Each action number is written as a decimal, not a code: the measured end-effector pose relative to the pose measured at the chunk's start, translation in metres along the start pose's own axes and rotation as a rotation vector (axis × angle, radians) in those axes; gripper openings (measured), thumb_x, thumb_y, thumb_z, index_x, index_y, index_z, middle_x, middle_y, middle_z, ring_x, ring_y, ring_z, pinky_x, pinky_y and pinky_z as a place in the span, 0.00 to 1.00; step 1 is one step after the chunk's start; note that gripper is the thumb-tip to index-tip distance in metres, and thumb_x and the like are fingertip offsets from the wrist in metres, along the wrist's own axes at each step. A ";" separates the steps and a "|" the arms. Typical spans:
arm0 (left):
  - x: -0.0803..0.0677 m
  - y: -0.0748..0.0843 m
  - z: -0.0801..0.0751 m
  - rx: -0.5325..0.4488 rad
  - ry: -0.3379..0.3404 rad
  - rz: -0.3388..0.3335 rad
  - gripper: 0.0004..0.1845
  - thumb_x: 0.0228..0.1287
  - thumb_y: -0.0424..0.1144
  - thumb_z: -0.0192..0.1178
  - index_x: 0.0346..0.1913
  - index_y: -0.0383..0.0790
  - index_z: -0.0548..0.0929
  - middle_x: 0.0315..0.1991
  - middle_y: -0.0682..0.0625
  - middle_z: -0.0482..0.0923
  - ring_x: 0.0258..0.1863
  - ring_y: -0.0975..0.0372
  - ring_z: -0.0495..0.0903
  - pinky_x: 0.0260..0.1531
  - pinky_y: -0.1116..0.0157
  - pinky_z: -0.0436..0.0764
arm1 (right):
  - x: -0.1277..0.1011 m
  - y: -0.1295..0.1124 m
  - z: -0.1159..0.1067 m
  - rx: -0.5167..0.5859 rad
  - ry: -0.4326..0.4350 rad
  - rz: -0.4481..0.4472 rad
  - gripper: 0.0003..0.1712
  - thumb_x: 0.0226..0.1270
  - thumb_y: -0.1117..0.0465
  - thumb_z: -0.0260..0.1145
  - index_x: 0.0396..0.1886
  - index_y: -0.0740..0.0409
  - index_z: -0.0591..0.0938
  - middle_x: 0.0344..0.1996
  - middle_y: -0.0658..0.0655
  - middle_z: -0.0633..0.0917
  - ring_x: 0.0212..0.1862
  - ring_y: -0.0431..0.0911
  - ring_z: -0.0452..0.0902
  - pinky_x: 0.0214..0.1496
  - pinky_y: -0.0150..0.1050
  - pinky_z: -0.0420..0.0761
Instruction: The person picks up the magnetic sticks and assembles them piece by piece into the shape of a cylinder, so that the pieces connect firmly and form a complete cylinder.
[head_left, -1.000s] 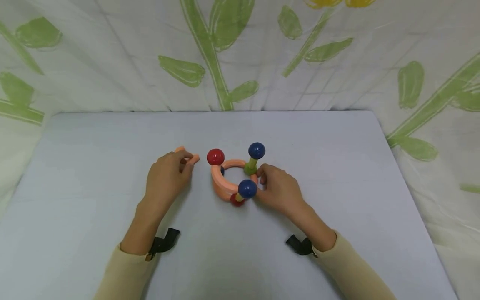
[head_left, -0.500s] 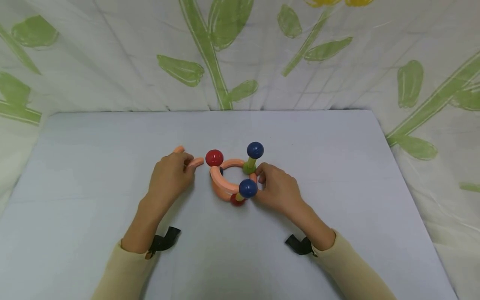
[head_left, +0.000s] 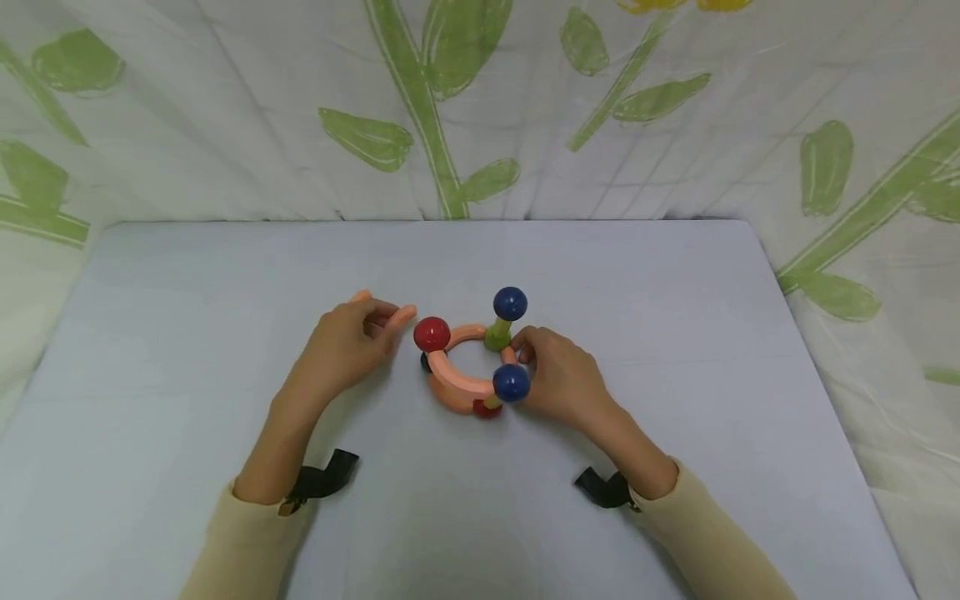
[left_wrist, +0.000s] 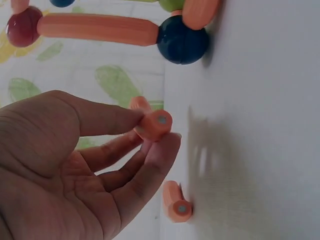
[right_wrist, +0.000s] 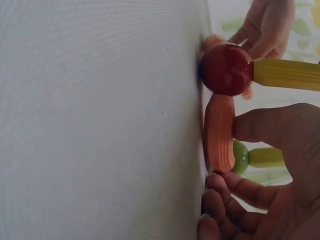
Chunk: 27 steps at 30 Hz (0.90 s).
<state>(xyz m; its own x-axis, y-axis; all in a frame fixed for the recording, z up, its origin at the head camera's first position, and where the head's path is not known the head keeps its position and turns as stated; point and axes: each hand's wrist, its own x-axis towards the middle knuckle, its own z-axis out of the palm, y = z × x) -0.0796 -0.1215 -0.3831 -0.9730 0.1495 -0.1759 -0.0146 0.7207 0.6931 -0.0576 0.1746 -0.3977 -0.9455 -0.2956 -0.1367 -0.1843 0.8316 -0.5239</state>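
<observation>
My left hand point(head_left: 347, 346) pinches a curved orange rod point(left_wrist: 154, 125) between thumb and fingers; a small grey disc shows in its end. The rod is just left of a built ring of curved orange rods and coloured balls. My right hand point(head_left: 558, 372) grips the ring's right side, thumb on a curved orange rod point(right_wrist: 220, 131) between a low red ball point(right_wrist: 226, 69) and a green ball point(head_left: 497, 337). Two blue balls point(head_left: 510, 303) top yellow rods. A raised red ball point(head_left: 432, 334) stands over a dark blue ball point(left_wrist: 183, 41), with a raised orange rod point(head_left: 459, 381) running from it.
Another orange rod point(left_wrist: 176, 202) lies on the white table point(head_left: 637, 292), partly hidden behind my left hand. A white curtain point(head_left: 262, 108) with green leaf prints hangs behind the table's far edge. Black wrist mounts point(head_left: 326, 477) stick out at both sleeves.
The ring has turned a little, its raised red ball shifting towards me and the front blue ball to the right. The left hand's rod has moved slightly right and tilted upward.
</observation>
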 end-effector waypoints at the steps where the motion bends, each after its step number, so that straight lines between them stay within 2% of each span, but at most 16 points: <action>1: 0.000 0.001 -0.002 -0.016 -0.012 0.000 0.29 0.77 0.61 0.59 0.62 0.40 0.86 0.44 0.44 0.90 0.49 0.53 0.88 0.51 0.52 0.83 | 0.000 0.000 -0.001 0.001 0.000 -0.005 0.27 0.55 0.51 0.81 0.52 0.57 0.85 0.38 0.53 0.87 0.37 0.45 0.79 0.37 0.39 0.77; 4: 0.000 0.001 -0.006 -0.080 -0.058 -0.007 0.28 0.76 0.61 0.61 0.65 0.45 0.83 0.45 0.46 0.90 0.52 0.53 0.88 0.52 0.53 0.84 | -0.001 0.001 -0.002 0.009 -0.007 -0.018 0.24 0.59 0.52 0.79 0.52 0.57 0.86 0.38 0.53 0.87 0.37 0.45 0.79 0.38 0.40 0.78; 7: 0.001 0.003 -0.010 -0.151 -0.113 -0.009 0.24 0.76 0.54 0.63 0.68 0.47 0.81 0.49 0.44 0.90 0.54 0.53 0.88 0.49 0.56 0.85 | -0.001 0.002 -0.004 0.031 -0.018 -0.030 0.22 0.61 0.53 0.77 0.52 0.57 0.86 0.39 0.54 0.87 0.38 0.45 0.79 0.39 0.40 0.79; 11: 0.002 0.005 -0.015 -0.263 -0.192 -0.006 0.22 0.77 0.46 0.64 0.69 0.45 0.81 0.53 0.41 0.89 0.52 0.53 0.87 0.48 0.58 0.84 | -0.001 0.003 -0.005 0.060 -0.026 -0.050 0.20 0.64 0.53 0.75 0.51 0.57 0.87 0.39 0.53 0.87 0.39 0.45 0.79 0.42 0.41 0.79; 14: 0.003 0.009 -0.018 -0.351 -0.227 -0.009 0.23 0.76 0.45 0.64 0.69 0.43 0.80 0.54 0.39 0.88 0.51 0.51 0.87 0.53 0.56 0.84 | -0.002 0.004 -0.006 0.069 -0.029 -0.065 0.19 0.64 0.54 0.74 0.51 0.57 0.87 0.40 0.53 0.87 0.39 0.45 0.79 0.43 0.41 0.79; 17: 0.003 0.013 -0.020 -0.424 -0.231 -0.016 0.25 0.76 0.48 0.65 0.70 0.43 0.79 0.54 0.38 0.88 0.50 0.51 0.89 0.57 0.60 0.84 | -0.001 0.005 -0.007 0.072 -0.034 -0.078 0.19 0.64 0.54 0.73 0.52 0.57 0.87 0.41 0.53 0.87 0.40 0.45 0.79 0.43 0.41 0.79; 21: 0.004 0.018 -0.021 -0.519 -0.219 -0.020 0.27 0.75 0.50 0.66 0.70 0.41 0.78 0.56 0.38 0.86 0.49 0.56 0.91 0.55 0.69 0.85 | -0.001 0.005 -0.007 0.071 -0.042 -0.077 0.19 0.65 0.54 0.73 0.53 0.57 0.87 0.42 0.54 0.88 0.41 0.46 0.79 0.44 0.42 0.80; 27: 0.006 0.028 -0.021 -0.564 -0.227 0.033 0.25 0.76 0.51 0.65 0.67 0.42 0.82 0.57 0.39 0.84 0.47 0.60 0.87 0.53 0.66 0.88 | 0.000 0.004 -0.008 0.071 -0.059 -0.050 0.20 0.66 0.54 0.71 0.55 0.56 0.87 0.44 0.53 0.88 0.43 0.46 0.80 0.47 0.43 0.80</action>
<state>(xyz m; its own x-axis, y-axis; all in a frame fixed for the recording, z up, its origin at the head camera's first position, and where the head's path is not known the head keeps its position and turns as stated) -0.0906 -0.1145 -0.3503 -0.9026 0.3507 -0.2495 -0.1656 0.2523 0.9534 -0.0604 0.1817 -0.3934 -0.9177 -0.3650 -0.1566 -0.2097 0.7801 -0.5894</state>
